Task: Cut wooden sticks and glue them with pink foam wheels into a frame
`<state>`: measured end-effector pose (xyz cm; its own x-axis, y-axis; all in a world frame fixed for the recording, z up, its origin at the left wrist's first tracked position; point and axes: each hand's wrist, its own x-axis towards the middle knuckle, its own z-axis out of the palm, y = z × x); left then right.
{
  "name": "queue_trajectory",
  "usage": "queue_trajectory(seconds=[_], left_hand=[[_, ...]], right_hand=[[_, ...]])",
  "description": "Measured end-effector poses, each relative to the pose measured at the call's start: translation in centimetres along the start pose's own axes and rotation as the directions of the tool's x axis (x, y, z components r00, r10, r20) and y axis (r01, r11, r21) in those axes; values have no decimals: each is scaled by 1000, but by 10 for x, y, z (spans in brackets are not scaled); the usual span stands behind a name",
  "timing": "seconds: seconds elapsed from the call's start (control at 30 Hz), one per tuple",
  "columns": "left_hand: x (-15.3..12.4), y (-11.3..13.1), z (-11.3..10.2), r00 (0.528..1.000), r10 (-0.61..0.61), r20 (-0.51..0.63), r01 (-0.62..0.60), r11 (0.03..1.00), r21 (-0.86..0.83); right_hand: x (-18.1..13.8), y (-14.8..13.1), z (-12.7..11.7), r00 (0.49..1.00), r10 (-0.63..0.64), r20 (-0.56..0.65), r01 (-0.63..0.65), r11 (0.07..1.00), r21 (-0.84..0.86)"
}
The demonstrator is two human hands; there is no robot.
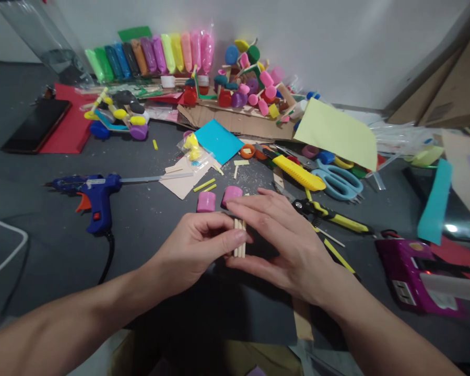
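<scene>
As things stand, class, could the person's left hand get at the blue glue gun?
Probably yes: bare table lies between the left hand and the glue gun, though it holds wooden sticks.

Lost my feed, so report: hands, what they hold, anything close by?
Left hand, right hand both gripping wooden sticks, bundled upright. Two pink foam cylinders just beyond them. Glue gun lying clear, left.

A hobby craft workspace: a dark table (149, 224) strewn with materials. Beyond the blue glue gun (96, 196), packs of coloured modelling clay (152, 52) line the white wall. To its right lie scissors (339, 180), a yellow utility knife (300, 175) and coloured paper sheets (337, 133).
</scene>
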<state>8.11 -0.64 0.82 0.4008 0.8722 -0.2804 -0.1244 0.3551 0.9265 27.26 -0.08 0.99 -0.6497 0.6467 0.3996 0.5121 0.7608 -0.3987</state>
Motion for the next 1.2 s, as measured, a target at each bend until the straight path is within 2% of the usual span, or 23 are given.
queue_trajectory(seconds=[0.17, 0.4, 0.57, 0.77, 0.9, 0.97, 1.07, 1.13, 1.2], left_hand=[[1, -2, -3, 1000, 15, 18, -16, 996, 85], [0, -7, -5, 983, -62, 171, 64, 998, -6], [-2, -4, -1, 990, -59, 130, 61, 998, -12], [-1, -4, 1, 994, -40, 106, 53, 991, -122], [1, -5, -1, 993, -41, 107, 53, 992, -113], [1, -5, -2, 992, -61, 110, 74, 991, -115], [0, -5, -3, 993, -63, 100, 75, 991, -115], [0, -5, -2, 995, -53, 80, 62, 991, -121], [1, -7, -2, 997, -44, 63, 52, 989, -142]], right_hand=[[2, 3, 2, 999, -18, -39, 19, 999, 32], [1, 3, 2, 997, -24, -77, 29, 997, 75], [1, 4, 1, 995, -20, -94, 25, 999, 43], [2, 5, 5, 993, -52, -103, 51, 999, -15], [2, 5, 6, 992, -51, -114, 49, 999, -22], [2, 5, 3, 998, -26, -65, 27, 1000, 8], [2, 7, -4, 996, 89, 13, -89, 984, 156], [3, 7, -6, 991, 131, 13, -130, 959, 251], [4, 6, -4, 993, 117, -9, -110, 953, 282]])
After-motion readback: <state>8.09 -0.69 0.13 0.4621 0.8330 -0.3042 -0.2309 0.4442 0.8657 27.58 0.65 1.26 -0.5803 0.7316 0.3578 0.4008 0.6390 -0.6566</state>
